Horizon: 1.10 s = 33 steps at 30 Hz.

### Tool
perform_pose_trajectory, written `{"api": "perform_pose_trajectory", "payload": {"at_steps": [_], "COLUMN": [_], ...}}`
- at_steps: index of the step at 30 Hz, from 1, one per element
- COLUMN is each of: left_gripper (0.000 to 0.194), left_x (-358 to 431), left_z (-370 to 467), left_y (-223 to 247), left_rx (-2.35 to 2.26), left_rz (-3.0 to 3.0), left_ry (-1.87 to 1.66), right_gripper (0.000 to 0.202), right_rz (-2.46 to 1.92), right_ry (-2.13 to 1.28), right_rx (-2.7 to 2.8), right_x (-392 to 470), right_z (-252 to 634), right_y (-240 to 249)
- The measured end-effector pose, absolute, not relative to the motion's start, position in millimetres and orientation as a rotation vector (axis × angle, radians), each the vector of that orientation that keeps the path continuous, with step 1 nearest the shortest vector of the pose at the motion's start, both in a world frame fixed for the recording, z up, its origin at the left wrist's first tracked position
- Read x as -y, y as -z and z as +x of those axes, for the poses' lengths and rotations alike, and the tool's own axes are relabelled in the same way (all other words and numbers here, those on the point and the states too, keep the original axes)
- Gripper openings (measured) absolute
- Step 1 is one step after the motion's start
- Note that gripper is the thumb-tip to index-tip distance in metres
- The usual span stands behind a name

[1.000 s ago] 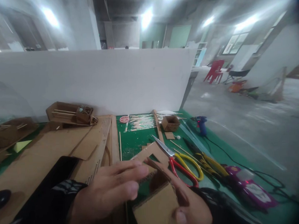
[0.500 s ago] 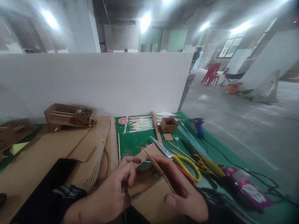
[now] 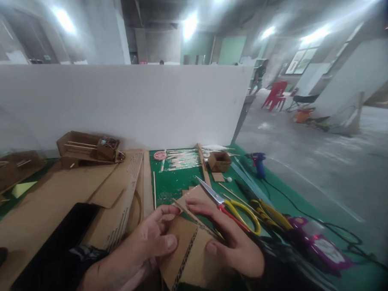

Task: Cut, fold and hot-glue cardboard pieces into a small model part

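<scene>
Low in the centre, joined cardboard pieces (image 3: pixel 199 259) are held between both hands, with a corrugated edge showing. My left hand (image 3: pixel 143 246) pinches the brown left panel, its thumb on the face. From the right, my right hand (image 3: pixel 230 236) grips the cardboard, thumb on the near face and fingers over the upright strip. Scissors (image 3: pixel 222 201) with yellow and red handles lie just beyond my right hand. A flat cardboard piece (image 3: pixel 199 191) lies beneath their blades.
A blue glue gun (image 3: pixel 258 164), pliers (image 3: pixel 270 213) and a purple power strip (image 3: pixel 323 245) with cables lie right. Small cardboard box (image 3: pixel 219 161) and sticks (image 3: pixel 183 159) lie ahead. Left are cardboard sheets (image 3: pixel 64 189), a black phone-like slab (image 3: pixel 57 246) and a cardboard model (image 3: pixel 89 148).
The cardboard has turned, bringing a corrugated edge into view. My left thumb has moved onto its face, and my right fingers have shifted left. The distant person is more visible.
</scene>
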<state>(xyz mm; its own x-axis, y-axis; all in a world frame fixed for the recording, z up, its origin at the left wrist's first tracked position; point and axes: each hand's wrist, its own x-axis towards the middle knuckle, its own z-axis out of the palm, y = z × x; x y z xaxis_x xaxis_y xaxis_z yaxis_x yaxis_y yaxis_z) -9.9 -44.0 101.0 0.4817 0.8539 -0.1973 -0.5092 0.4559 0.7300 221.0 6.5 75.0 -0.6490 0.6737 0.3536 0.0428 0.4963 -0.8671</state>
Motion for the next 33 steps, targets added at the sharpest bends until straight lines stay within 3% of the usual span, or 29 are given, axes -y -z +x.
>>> {"api": "perform_pose_trajectory", "payload": {"at_steps": [7, 10, 11, 14, 16, 26, 33], "left_gripper": [0.034, 0.039, 0.04, 0.035, 0.033, 0.026, 0.033], "left_x": [61, 71, 73, 76, 77, 78, 82], "left_z": [-27, -29, -28, -24, -21, -18, -11], "left_y": [-78, -71, -70, -69, -68, -60, -69], "left_rx": [-0.609, -0.618, -0.611, -0.577, -0.576, -0.734, -0.815], "left_rz": [0.569, 0.501, 0.482, 0.443, 0.415, 0.322, 0.311], "left_ry": [-1.046, -1.076, -1.082, -1.092, -1.094, -1.184, -1.216], "right_gripper": [0.047, 0.046, 0.053, 0.099, 0.108, 0.091, 0.076], "right_rz": [-0.71, -0.665, -0.651, -0.657, -0.681, -0.617, -0.524], "right_ry": [-0.488, -0.288, -0.259, -0.241, -0.239, -0.166, -0.081], "right_rx": [2.223, 2.367, 2.404, 2.441, 2.445, 2.351, 2.295], "right_x": [9, 17, 19, 21, 21, 15, 13], "right_z": [210, 205, 204, 200, 199, 203, 204], "right_y": [-74, -71, -70, -63, -59, -58, -55]}}
